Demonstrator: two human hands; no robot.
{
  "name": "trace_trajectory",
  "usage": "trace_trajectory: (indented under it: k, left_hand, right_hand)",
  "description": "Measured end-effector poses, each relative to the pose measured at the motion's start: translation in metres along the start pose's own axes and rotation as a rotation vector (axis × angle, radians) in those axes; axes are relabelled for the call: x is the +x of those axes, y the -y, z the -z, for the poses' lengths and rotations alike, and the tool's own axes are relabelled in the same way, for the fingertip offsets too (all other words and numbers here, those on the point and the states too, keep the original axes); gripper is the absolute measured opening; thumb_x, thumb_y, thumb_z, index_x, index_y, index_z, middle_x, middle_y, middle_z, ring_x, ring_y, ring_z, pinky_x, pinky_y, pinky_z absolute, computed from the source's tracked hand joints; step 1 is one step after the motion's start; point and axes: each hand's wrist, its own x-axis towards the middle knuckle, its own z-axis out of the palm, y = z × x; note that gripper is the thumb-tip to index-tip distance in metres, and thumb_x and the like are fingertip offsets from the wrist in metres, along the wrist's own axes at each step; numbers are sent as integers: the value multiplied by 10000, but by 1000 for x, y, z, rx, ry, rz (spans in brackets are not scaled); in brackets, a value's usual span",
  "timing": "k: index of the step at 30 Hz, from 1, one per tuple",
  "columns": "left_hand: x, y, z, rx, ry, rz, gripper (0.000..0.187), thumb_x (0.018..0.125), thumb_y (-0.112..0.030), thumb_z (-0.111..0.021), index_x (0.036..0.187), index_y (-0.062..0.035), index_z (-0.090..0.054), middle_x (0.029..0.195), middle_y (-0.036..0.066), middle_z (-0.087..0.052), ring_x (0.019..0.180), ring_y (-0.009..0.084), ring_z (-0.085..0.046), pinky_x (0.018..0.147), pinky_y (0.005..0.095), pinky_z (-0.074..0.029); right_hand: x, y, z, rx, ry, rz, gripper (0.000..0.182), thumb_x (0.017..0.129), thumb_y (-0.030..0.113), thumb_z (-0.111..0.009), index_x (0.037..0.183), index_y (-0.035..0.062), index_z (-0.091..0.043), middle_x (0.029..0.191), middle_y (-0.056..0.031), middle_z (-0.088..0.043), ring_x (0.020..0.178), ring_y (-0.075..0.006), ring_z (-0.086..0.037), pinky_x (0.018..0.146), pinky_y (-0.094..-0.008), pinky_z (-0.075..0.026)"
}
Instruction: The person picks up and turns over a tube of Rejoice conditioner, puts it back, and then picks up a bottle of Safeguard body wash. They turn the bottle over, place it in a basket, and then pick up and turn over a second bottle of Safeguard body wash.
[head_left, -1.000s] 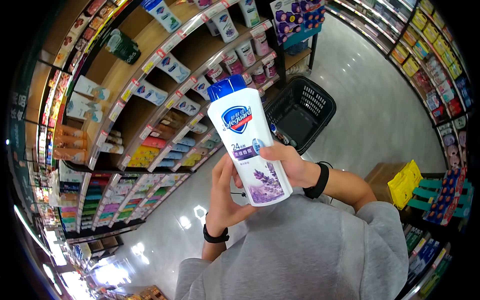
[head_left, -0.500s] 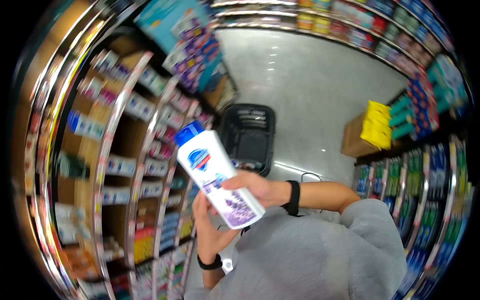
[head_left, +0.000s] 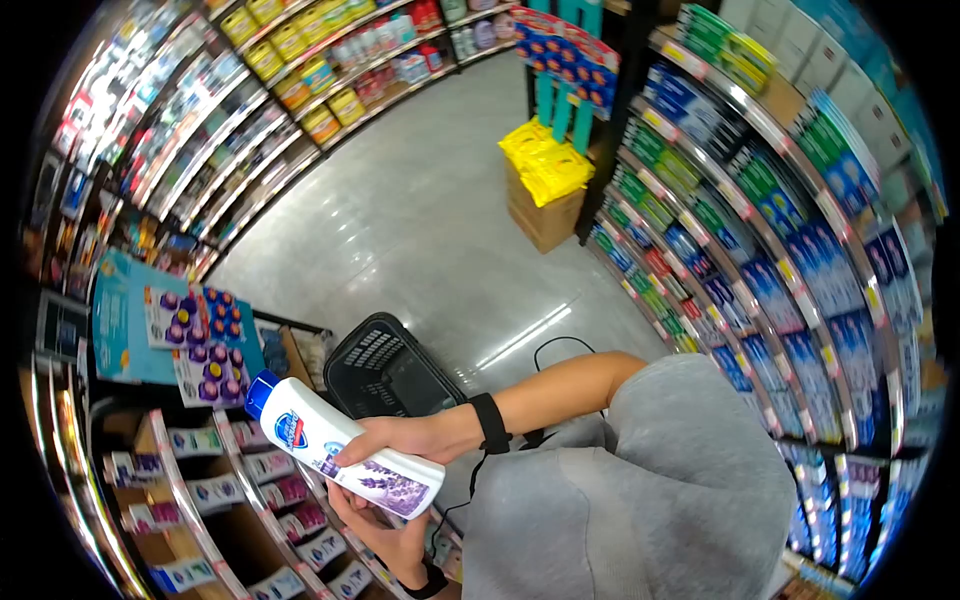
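A white body wash bottle (head_left: 312,425) with a blue cap, a blue and red emblem and purple lavender flowers on its label is tilted, cap end to the upper left. My right hand (head_left: 405,437) grips it across the middle, thumb over the label. From below, my left hand (head_left: 385,530) holds the lower side of the bottle, its fingers partly hidden behind it. Black bands circle both wrists. Beyond the bottle, a black shopping basket (head_left: 350,368) stands on the floor.
At the lower left, a shelf (head_left: 190,500) carries several similar bottles. A blue display (head_left: 120,330) stands above it. Yellow packs (head_left: 545,165) top a cardboard box (head_left: 535,215). Toothbrush and toothpaste racks (head_left: 740,210) line the right; more stocked shelves (head_left: 250,150) are at the back.
My view has swung to the right, bringing the right-hand racks further in. The bottle and both hands now appear lower and further left. Both hands still hold the bottle.
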Motion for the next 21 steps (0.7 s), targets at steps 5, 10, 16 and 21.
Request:
trace_trajectory:
  k: [5,10,16,21]
  left_hand:
    - [4,9,6,13,65,-34,1139,556,-203,-850,1450,-24,-168,1445,154,-274,1277,281,-371,1062,386,-311]
    - [-4,9,8,-10,82,-47,1116,587,-228,-835,1452,-23,-161,1438,159,-276,1283,278,-364,1068,387,-300]
    - [-23,-5,3,25,-75,55,1108,581,-204,-829,1456,-37,-172,1410,157,-310,1276,280,-372,1063,369,-304]
    - [-51,-4,7,74,-275,91,1123,566,-221,-849,1454,-49,-183,1304,160,-422,1160,262,-475,982,373,-382]
  right_hand:
    - [-3,-14,4,34,-37,79,365,879,236,-616,1123,11,-463,883,-86,-608,728,-150,-639,627,-284,-551]
    - [-5,-19,3,26,-19,82,352,882,245,-610,1108,10,-476,865,-97,-618,709,-157,-649,624,-292,-566]
    - [3,-23,9,44,28,-73,379,894,262,-587,1117,-23,-474,858,-135,-644,712,-208,-676,617,-316,-579]
    - [17,-32,3,66,69,-308,475,885,241,-608,1217,-48,-431,991,-179,-618,835,-268,-671,710,-356,-577]
